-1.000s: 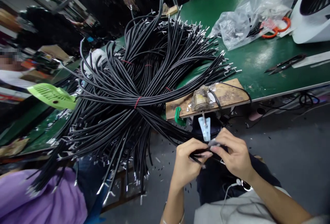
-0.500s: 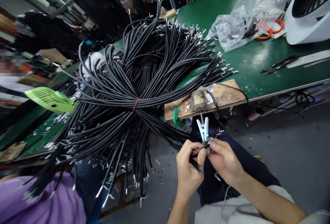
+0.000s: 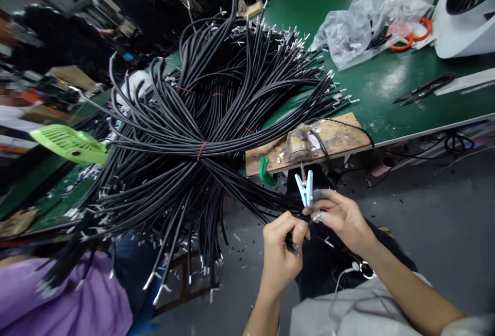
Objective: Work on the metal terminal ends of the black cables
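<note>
My left hand (image 3: 285, 243) is closed round a black cable, whose end pokes out past the thumb. Close by, my right hand (image 3: 342, 220) pinches the pale wire ends (image 3: 317, 216) of that cable, its upper fingers against the jaws of a light-blue clothespin (image 3: 304, 187). The clothespin sits on a thin metal shaft that comes out of a small motor (image 3: 297, 148) wrapped in clear tape, on a wooden board (image 3: 344, 140). Left of my hands lies a big heap of black cables (image 3: 174, 147) with silvery stripped ends, tied by red bands.
A green clamp (image 3: 266, 172) grips the board's front edge. Orange-handled scissors (image 3: 410, 42), a plastic bag (image 3: 348, 36), dark snips (image 3: 425, 88) and a white fan (image 3: 464, 16) stand on the green table (image 3: 390, 114). A person in a purple top (image 3: 77, 300) sits at left, below a light-green fan (image 3: 69, 144).
My right hand has risen slightly toward the clothespin, its fingers more spread. My left fist has rolled over and closed tighter, a little apart from the right. The view has shifted slightly.
</note>
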### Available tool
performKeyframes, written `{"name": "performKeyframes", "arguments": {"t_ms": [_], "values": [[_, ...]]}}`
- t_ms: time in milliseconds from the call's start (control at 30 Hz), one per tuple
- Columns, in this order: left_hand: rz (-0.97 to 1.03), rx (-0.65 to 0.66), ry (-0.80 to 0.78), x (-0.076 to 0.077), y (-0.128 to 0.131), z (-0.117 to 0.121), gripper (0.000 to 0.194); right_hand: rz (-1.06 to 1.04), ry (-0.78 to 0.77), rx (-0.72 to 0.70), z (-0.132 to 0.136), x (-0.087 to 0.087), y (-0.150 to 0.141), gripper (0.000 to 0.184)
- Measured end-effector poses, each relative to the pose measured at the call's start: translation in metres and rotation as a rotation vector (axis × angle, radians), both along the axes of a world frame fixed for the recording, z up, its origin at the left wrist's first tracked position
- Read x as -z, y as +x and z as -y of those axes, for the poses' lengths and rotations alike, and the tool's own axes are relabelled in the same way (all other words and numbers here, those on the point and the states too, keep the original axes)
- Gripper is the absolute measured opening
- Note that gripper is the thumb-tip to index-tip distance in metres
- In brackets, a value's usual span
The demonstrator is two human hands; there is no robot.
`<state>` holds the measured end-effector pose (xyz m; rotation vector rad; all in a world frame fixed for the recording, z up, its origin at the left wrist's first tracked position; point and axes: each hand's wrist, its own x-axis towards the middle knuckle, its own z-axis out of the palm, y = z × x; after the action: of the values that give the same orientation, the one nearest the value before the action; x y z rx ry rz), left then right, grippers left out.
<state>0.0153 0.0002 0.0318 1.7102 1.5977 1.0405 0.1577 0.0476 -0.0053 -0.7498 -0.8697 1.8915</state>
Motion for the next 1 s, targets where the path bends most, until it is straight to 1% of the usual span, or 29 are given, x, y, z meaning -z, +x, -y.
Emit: {"name": "performKeyframes", "arguments": {"t_ms": [33, 67, 133, 200, 267, 367, 433, 500, 533, 567, 600, 667, 700, 800, 867, 900, 933, 967, 1000], "values": [[-0.006, -0.006, 0.000, 0.000, 0.001, 0.000, 0.034, 0.059, 0.052, 0.015, 0.001, -0.001, 0.002, 0.027], [-0.012, -0.009, 0.002, 0.001, 0.001, 0.000, 0.032, 0.120, 0.104, 0.043, 0.002, -0.003, 0.002, 0.025], [-0.032, 0.000, 0.011, 0.001, 0.004, 0.000, 0.024, 0.226, 0.187, 0.131, 0.002, -0.006, 0.002, 0.013], [-0.064, 0.034, 0.017, 0.002, 0.007, 0.000, 0.015, 0.317, 0.232, 0.198, 0.001, -0.007, -0.001, 0.006], [-0.108, 0.065, 0.027, 0.003, 0.010, 0.000, 0.010, 0.420, 0.251, 0.221, -0.004, -0.005, -0.004, 0.004], [-0.174, 0.039, 0.051, 0.007, 0.012, 0.001, 0.011, 0.542, 0.267, 0.198, -0.013, -0.001, -0.002, 0.006], [-0.184, 0.014, 0.064, 0.009, 0.012, 0.002, 0.013, 0.561, 0.250, 0.240, -0.018, 0.000, 0.004, 0.012], [-0.171, 0.002, 0.063, 0.011, 0.011, 0.002, 0.013, 0.534, 0.218, 0.308, -0.021, 0.001, 0.013, 0.017], [-0.163, -0.003, 0.058, 0.012, 0.011, 0.002, 0.012, 0.513, 0.219, 0.318, -0.022, 0.000, 0.017, 0.018], [-0.155, -0.007, 0.050, 0.012, 0.010, 0.002, 0.011, 0.495, 0.235, 0.293, -0.021, 0.000, 0.021, 0.020], [-0.146, -0.013, 0.042, 0.012, 0.010, 0.002, 0.009, 0.486, 0.264, 0.234, -0.021, 0.000, 0.025, 0.025], [-0.127, -0.002, 0.028, 0.012, 0.010, 0.001, 0.006, 0.497, 0.326, 0.075, -0.019, -0.001, 0.030, 0.036], [-0.115, 0.017, 0.025, 0.011, 0.010, 0.001, 0.006, 0.503, 0.342, 0.006, -0.019, -0.001, 0.031, 0.036], [-0.087, 0.060, 0.046, 0.011, 0.009, 0.001, 0.008, 0.429, 0.367, -0.123, -0.022, 0.000, 0.031, 0.019], [-0.085, 0.035, 0.087, 0.010, 0.009, 0.002, 0.010, 0.329, 0.445, -0.193, -0.024, 0.000, 0.027, 0.019], [-0.094, 0.012, 0.110, 0.010, 0.009, 0.002, 0.011, 0.294, 0.489, -0.206, -0.025, 0.001, 0.024, 0.019], [-0.111, -0.012, 0.130, 0.010, 0.009, 0.002, 0.013, 0.276, 0.522, -0.183, -0.024, 0.001, 0.021, 0.018], [-0.132, -0.039, 0.146, 0.011, 0.010, 0.002, 0.014, 0.275, 0.533, -0.128, -0.022, 0.001, 0.016, 0.014], [-0.156, -0.067, 0.159, 0.012, 0.012, 0.002, 0.015, 0.288, 0.527, -0.045, -0.018, 0.001, 0.011, 0.010]]}}
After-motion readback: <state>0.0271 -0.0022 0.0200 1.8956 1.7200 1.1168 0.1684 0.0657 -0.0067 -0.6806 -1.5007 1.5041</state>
